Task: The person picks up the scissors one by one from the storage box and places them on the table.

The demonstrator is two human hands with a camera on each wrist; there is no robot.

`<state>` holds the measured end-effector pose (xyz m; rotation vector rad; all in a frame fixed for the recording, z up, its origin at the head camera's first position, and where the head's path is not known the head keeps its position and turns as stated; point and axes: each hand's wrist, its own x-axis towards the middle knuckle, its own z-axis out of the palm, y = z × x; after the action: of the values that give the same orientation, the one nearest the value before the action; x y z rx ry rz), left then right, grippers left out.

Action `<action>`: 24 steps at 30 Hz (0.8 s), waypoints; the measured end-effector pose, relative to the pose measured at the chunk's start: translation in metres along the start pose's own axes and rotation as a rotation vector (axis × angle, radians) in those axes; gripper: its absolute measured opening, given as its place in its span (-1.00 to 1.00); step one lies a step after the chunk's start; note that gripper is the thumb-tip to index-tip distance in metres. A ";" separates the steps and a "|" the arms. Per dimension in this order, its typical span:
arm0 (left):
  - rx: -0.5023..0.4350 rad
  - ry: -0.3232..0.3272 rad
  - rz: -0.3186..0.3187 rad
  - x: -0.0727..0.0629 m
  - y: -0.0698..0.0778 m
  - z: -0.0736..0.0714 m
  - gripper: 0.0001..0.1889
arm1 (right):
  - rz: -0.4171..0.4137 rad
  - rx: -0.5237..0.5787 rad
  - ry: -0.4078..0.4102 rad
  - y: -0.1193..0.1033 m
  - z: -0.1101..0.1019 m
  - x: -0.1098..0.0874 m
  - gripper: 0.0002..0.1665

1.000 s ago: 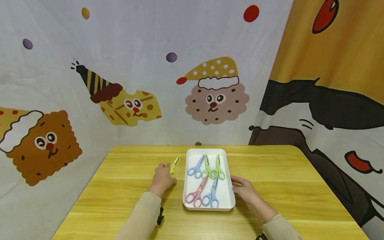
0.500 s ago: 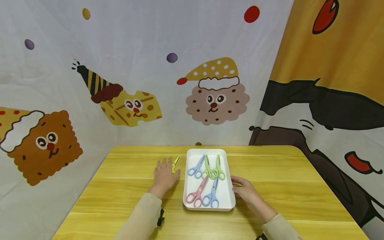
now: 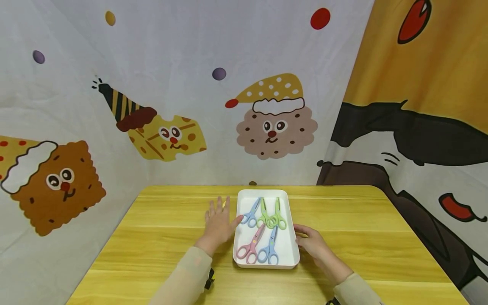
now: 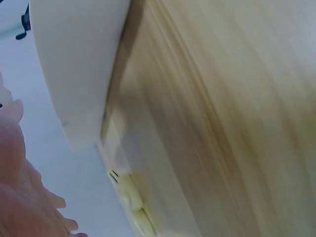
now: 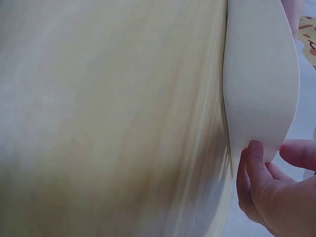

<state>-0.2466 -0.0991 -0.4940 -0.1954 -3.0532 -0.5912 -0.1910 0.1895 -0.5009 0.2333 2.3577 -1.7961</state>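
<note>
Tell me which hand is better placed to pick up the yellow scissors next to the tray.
Probably the left hand: it is close to the yellow scissors, on the same side of the tray. The right hand touches the tray's opposite side.

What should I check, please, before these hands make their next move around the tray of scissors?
1. White tray flat on the table: ok, it appears level.
2. Right hand at the tray: ok, its fingers curl against the outer wall on the right side. How firmly: cannot tell.
3. Left hand free: ok, fingers spread and holding nothing.
4. Left thumb clear of the tray: not ok, it overlaps the left rim in the head view; contact, cannot tell.
5. Pink scissors, two blue scissors and two green scissors inside the rim: ok.
6. Yellow scissors inside the tray: not ok, they lie on the table.
</note>
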 end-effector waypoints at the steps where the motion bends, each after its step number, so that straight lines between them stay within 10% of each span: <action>1: 0.001 0.002 0.011 -0.001 0.003 0.000 -0.05 | 0.000 -0.001 0.000 0.000 0.000 0.000 -0.51; 24: 0.018 -0.052 0.181 -0.015 0.059 0.007 0.09 | 0.005 0.024 -0.003 0.003 0.000 0.002 -0.49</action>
<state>-0.2237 -0.0440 -0.4793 -0.4880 -3.0426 -0.5550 -0.1925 0.1908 -0.5041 0.2395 2.3320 -1.8220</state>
